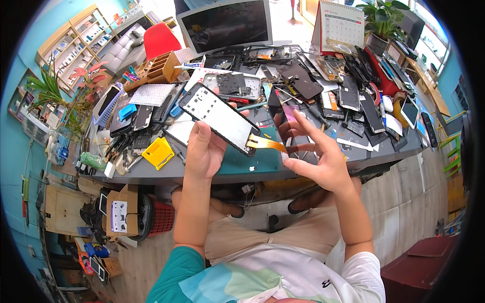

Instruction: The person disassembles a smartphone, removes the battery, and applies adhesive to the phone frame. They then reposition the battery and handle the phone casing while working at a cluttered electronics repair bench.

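Observation:
My left hand (pixel 208 154) grips a phone frame (pixel 218 117) with a black rim and a bright silvery-white inner face, tilted above the bench. My right hand (pixel 323 160) holds a dark, glossy phone screen panel (pixel 279 117) by its edges, thumb low and fingers higher up. Reflections of my fingers show in the panel. An orange flex cable (pixel 268 143) runs from the lower right end of the frame across to the panel. Beneath them lies a green work mat (pixel 241 162).
Phone parts (pixel 348 93) crowd the right of the bench. A yellow plastic holder (pixel 158 153) and a wooden organizer (pixel 160 69) are on the left. At the back stand a monitor (pixel 225 25) and a desk calendar (pixel 341 25). A red basket (pixel 160 218) sits below the bench.

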{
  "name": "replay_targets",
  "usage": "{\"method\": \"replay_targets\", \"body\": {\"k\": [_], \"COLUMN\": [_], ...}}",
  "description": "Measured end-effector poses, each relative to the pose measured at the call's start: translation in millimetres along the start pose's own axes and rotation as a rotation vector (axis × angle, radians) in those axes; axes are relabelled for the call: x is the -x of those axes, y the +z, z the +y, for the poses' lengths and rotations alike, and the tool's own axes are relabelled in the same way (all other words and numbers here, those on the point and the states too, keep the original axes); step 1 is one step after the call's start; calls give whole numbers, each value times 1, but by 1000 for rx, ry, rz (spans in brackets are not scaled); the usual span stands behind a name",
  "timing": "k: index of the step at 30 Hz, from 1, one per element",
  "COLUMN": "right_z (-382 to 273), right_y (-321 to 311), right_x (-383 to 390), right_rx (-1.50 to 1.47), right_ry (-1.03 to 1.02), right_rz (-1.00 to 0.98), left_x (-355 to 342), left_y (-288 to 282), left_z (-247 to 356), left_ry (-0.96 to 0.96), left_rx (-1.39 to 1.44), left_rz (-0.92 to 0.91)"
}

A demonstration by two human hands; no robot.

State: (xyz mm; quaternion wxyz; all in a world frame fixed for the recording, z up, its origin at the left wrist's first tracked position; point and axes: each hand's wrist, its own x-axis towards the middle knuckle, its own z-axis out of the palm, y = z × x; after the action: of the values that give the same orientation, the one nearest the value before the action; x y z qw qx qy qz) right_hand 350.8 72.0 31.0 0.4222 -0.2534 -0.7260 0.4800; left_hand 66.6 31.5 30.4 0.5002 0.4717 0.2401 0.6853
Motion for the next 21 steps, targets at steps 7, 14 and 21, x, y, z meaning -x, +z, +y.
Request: {"method": "replay_targets", "body": {"k": [7, 14, 21], "right_z": [-2, -3, -23], "right_y": [-1, 3, 2], "right_x": [-4, -17, -29], "right_rx": [62, 86, 101], "right_ry": [-23, -62, 13], "right_rz": [1, 2, -60], "left_x": [0, 2, 5], "left_y": [-1, 2, -6], "left_z": [-4, 2, -2], "left_ry": [-16, -16, -5], "left_rx": [98, -1, 9], "left_rz": [-14, -17, -51]}}
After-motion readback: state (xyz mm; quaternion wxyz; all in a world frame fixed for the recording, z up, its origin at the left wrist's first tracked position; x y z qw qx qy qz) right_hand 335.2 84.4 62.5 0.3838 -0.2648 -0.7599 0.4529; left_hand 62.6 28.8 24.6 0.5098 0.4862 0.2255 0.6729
